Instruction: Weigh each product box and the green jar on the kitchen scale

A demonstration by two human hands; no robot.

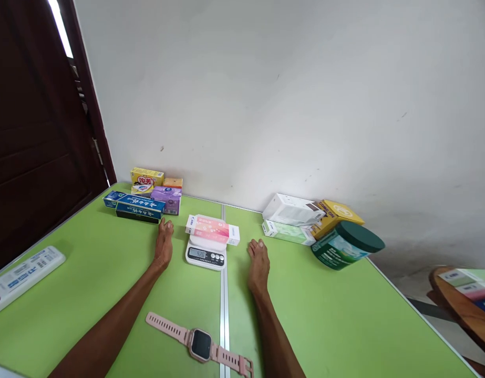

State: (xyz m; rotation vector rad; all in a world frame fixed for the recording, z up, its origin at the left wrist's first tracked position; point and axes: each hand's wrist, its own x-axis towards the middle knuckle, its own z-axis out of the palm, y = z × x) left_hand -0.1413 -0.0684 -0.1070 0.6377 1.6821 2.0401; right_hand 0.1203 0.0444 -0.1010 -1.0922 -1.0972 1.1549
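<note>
A kitchen scale [205, 256] with a lit display stands upright on the green table. Across its platform lies a long pink and white box [213, 229], which overhangs on both sides. My left hand [164, 244] rests on the table left of the scale, near a dark blue and black box [138, 212]; its fingers are loosely bent and it holds nothing. To the right of the scale, apart from it, my right hand [259, 265] rests with loosely bent fingers and nothing visible in it. A pink-strapped smartwatch [200, 344] lies flat between my forearms.
At the back left sit a yellow box [147, 177] and a purple package [167, 199]. A white box [292, 209], a green and white box [288, 232], a gold box [337, 215] and a green tub [347, 245] stand back right. A long white object [29, 275] lies far left.
</note>
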